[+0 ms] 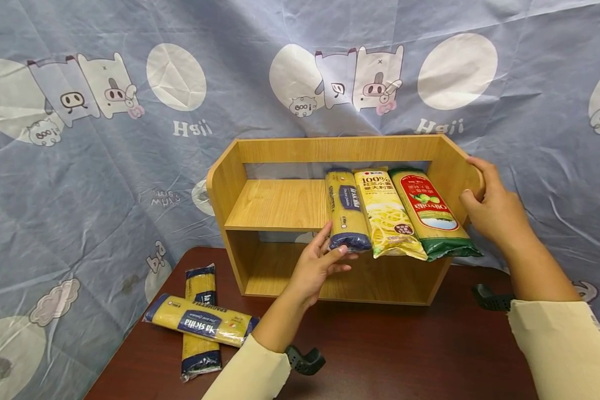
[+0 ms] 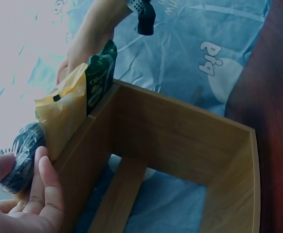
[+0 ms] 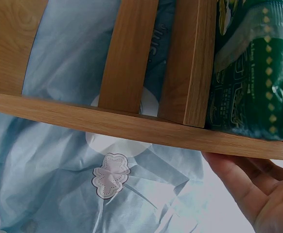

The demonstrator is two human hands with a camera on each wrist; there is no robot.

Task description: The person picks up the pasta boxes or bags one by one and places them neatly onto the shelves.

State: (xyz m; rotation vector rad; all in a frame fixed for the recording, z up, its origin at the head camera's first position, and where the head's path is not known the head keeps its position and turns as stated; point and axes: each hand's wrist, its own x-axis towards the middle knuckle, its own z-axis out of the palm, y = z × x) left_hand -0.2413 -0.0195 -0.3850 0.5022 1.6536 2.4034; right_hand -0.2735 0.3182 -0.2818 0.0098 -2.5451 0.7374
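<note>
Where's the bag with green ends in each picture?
Head: the green-ended bag is right of centre.
Left wrist: the green-ended bag is upper left of centre.
Right wrist: the green-ended bag is top right.
Shared landmark: the wooden shelf shows in all three.

Glossy plastic pasta packets (image 1: 349,205), smooth wooden shelf (image 1: 277,203), creased backdrop (image 1: 240,83), probably cloth

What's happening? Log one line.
left hand: holds blue-ended pack | right hand: grips side panel | upper shelf: yellow pack, green-ended pack | table: two crossed packs
</note>
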